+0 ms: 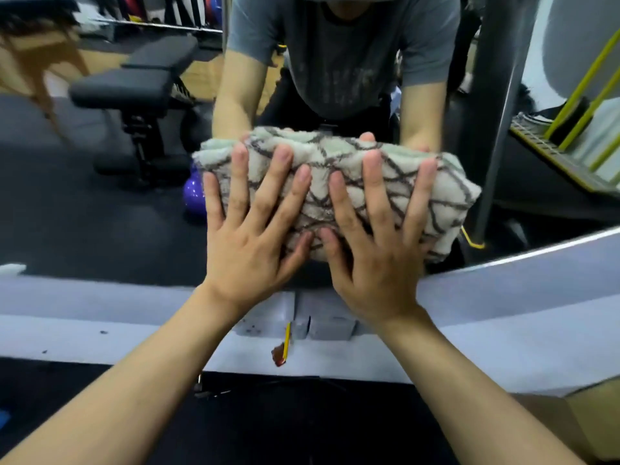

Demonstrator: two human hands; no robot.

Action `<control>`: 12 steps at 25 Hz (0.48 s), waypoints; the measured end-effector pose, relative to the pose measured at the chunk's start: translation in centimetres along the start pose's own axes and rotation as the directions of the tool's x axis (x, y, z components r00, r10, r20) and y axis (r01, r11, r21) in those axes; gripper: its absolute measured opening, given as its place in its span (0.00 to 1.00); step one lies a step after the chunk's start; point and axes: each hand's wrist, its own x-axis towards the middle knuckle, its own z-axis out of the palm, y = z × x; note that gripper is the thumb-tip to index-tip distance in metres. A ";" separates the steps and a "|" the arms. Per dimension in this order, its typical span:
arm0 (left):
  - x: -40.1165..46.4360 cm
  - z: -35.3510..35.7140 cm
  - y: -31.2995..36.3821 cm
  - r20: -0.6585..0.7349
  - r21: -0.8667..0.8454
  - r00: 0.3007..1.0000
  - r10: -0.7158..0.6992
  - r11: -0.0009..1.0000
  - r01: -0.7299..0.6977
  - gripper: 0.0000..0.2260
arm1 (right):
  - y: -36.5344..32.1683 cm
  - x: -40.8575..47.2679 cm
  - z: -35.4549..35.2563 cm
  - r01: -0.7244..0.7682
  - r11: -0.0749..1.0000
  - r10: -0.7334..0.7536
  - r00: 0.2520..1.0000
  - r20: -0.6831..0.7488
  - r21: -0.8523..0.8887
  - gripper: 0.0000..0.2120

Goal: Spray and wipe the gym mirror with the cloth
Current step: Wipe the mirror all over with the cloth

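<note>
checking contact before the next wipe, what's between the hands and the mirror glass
In the head view, only the folded patterned cloth lies between them: the left hand and right hand press it flat-fingered against the mirror.

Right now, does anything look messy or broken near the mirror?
Yes. Below the mirror, a reddish-brown smear with a yellow strip marks the pale ledge, like a stain or torn tape. Dark specks dot the ledge further left. Both hands press the cloth flat.

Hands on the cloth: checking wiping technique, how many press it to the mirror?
2. The left hand presses the cloth's left half, the right hand its middle, fingers spread flat against the mirror.
</note>
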 end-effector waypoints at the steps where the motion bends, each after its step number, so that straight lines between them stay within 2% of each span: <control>1: -3.3 1.0 0.3 0.030 -0.021 0.999 -0.013 1.000 0.014 0.36 | -0.8 -3.2 1.3 -0.012 1.000 0.012 0.999 0.043 0.002 0.33; 4: -11.4 3.8 1.9 0.107 -0.027 0.994 -0.023 0.999 0.026 0.37 | -1.3 -11.1 4.5 0.022 0.998 -0.014 0.992 0.126 -0.066 0.34; 7: -13.8 4.9 3.8 0.128 -0.065 0.990 -0.067 0.995 0.076 0.38 | -0.1 -13.3 3.9 0.067 0.994 -0.047 0.977 0.209 -0.086 0.33; 10: -10.4 3.0 3.5 0.169 -0.126 0.983 -0.078 0.987 0.100 0.37 | 0.9 -9.1 0.7 0.078 0.997 -0.069 0.963 0.259 -0.024 0.30; 12: -3.6 -0.2 1.4 0.119 -0.143 0.987 -0.112 0.981 0.129 0.35 | 0.2 -2.0 -1.8 0.060 0.998 -0.056 0.981 0.184 -0.018 0.29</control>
